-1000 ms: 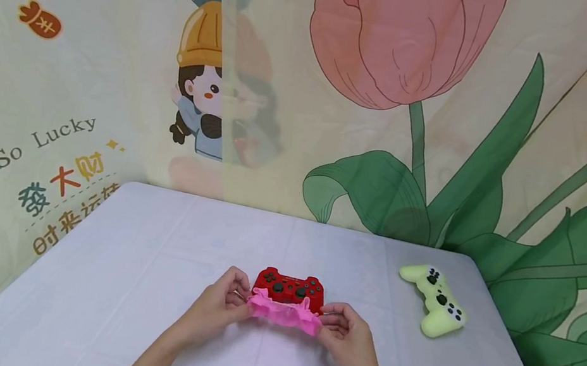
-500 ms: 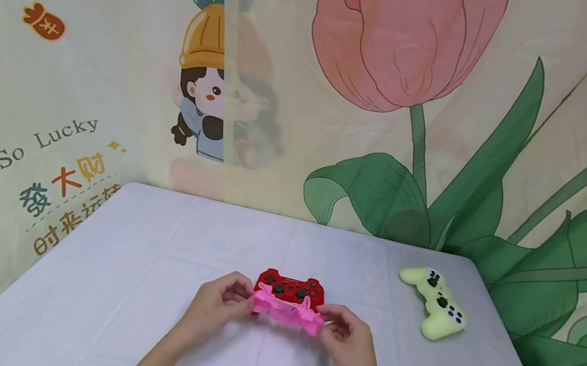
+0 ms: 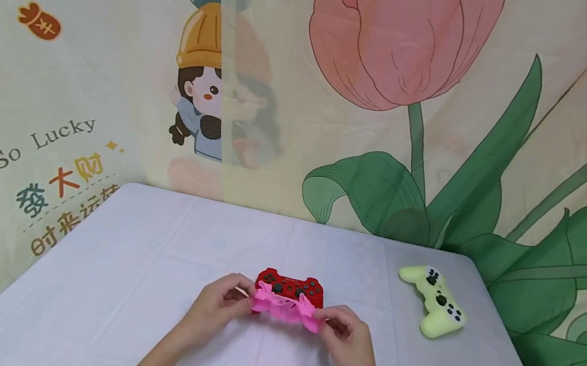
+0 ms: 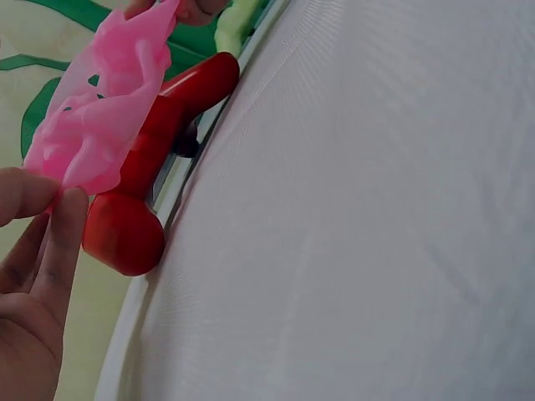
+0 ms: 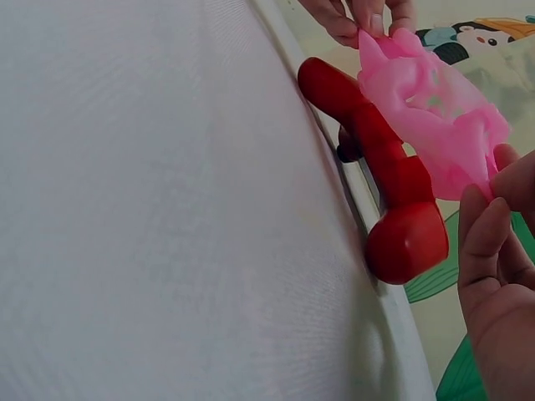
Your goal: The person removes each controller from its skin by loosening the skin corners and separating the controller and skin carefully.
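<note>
A thin, stretchy pink silicone controller cover (image 3: 285,308) with small holes hangs between my two hands. My left hand (image 3: 216,306) pinches its left end between thumb and fingers, and my right hand (image 3: 348,340) pinches the right end the same way. Just behind it, a red game controller (image 3: 291,286) rests on the white table, sticks and buttons facing up. In the head view the cover overlaps the controller's near side and hides its grips. Both wrist views show the cover (image 4: 100,109) raised above the red controller (image 5: 397,175), its soft wall creased.
To the right on the table lies a pale yellow-green controller (image 3: 436,303), turned at an angle. The white tablecloth (image 3: 192,237) reaches back to a printed curtain (image 3: 282,111) with tulips and a cartoon figure.
The pink cover has shifted slightly up toward the red controller, and its right end sits a little higher. Both hands keep their pinch; the controllers stay in place.
</note>
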A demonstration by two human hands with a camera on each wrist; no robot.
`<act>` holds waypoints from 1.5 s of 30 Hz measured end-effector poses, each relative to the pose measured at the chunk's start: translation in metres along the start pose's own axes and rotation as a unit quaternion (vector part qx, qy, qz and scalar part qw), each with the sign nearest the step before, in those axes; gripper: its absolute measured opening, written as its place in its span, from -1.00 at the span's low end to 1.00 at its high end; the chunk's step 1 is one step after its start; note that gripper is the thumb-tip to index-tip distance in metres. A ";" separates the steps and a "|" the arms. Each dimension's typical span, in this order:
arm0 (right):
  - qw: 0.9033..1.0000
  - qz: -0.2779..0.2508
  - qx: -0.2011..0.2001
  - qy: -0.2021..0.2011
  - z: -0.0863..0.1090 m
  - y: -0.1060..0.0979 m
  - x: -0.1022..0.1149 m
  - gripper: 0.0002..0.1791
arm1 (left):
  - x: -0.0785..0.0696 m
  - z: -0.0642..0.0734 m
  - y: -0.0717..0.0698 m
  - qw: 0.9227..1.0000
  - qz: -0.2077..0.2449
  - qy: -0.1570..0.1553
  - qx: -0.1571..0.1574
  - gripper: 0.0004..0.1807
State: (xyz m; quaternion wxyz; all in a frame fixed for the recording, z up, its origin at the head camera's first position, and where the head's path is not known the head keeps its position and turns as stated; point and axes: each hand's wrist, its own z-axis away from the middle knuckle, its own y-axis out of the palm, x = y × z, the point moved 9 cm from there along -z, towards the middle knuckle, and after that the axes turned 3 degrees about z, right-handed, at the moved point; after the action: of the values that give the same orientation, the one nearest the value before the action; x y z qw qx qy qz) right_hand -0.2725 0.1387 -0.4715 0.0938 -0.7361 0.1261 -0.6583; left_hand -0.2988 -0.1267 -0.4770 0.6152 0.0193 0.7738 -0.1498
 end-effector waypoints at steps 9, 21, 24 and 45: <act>1.000 0.019 0.002 -0.009 -0.001 0.000 0.001 -0.49 | -0.005 0.002 -0.005 0.999 -0.044 0.017 -0.015 -0.66; 1.000 0.000 0.000 0.020 -0.001 0.002 -0.003 -0.49 | -0.002 0.001 0.000 1.000 0.018 -0.020 -0.003 -0.64; 0.999 -0.012 0.010 0.036 -0.002 0.006 -0.005 -0.53 | 0.000 0.001 0.001 0.999 0.015 -0.031 0.003 -0.72; 0.996 -0.014 0.083 0.034 0.002 0.022 -0.011 -0.62 | 0.012 0.005 0.004 0.997 -0.046 -0.057 0.038 -0.77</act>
State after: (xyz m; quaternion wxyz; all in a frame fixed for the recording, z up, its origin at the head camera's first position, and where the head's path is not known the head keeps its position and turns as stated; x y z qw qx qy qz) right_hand -0.2734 0.1214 -0.4889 0.1414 -0.7049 0.0639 -0.6921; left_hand -0.2961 -0.1258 -0.4908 0.6499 -0.0014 0.7310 -0.2080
